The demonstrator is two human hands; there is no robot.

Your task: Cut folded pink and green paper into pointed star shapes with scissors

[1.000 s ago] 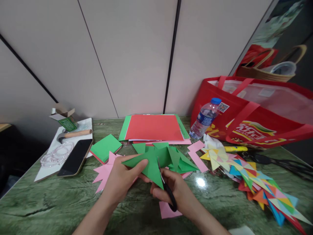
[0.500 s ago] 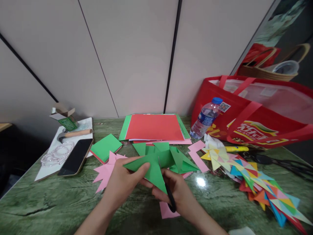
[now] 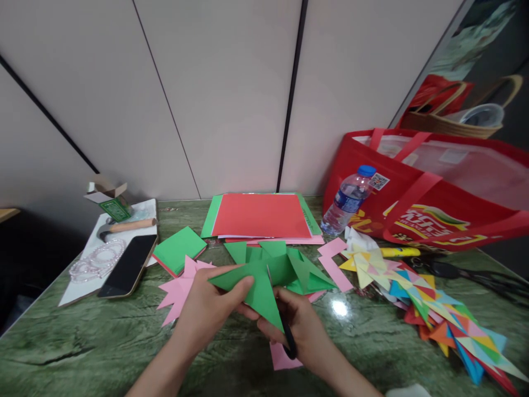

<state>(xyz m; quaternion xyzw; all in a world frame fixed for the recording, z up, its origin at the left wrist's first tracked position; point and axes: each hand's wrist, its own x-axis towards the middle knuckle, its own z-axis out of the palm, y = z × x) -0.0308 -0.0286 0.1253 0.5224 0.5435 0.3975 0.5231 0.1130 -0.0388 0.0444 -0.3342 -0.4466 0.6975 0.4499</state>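
Pinching green folded paper (image 3: 258,284) between thumb and fingers of left hand (image 3: 206,306), just in front of red paper stack (image 3: 260,215). Gripping black scissors (image 3: 288,337) in right hand (image 3: 306,331), fingers curled tight round the handle, blade at the paper. Since a second ago: paper's point lower, hiding more handle.

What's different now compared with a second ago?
The green folded paper has dipped slightly down and right, covering more of the scissors in the right hand. The left hand still pinches the paper. Nothing was let go; everything else on the table stayed put.
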